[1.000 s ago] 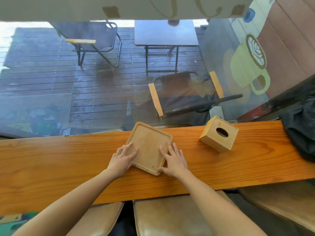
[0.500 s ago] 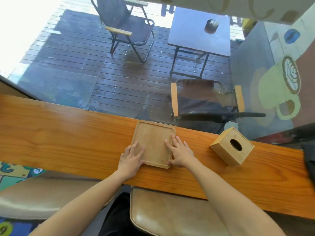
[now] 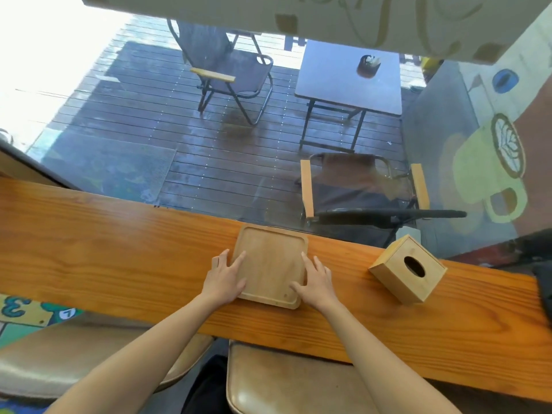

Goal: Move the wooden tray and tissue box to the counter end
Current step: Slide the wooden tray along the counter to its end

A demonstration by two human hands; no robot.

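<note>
A square wooden tray (image 3: 270, 264) with a raised rim lies flat on the long orange wooden counter (image 3: 104, 249), near its far edge by the window. My left hand (image 3: 225, 277) grips the tray's left side, fingers spread over the rim. My right hand (image 3: 315, 282) grips the right side the same way, thumb at the near corner. A light wooden tissue box (image 3: 407, 268) with an oval hole on top stands on the counter to the right of the tray, turned at an angle and untouched.
The counter runs far to the left. A dark bag (image 3: 543, 282) lies at its right end. Window glass (image 3: 209, 174) stands just behind the counter. Two tan stool seats (image 3: 298, 380) (image 3: 74, 354) sit under the near edge.
With both hands on it, the tray has turned from a slant to lie square with the counter edge and sits a little farther from the tissue box. My view has swung left and up.
</note>
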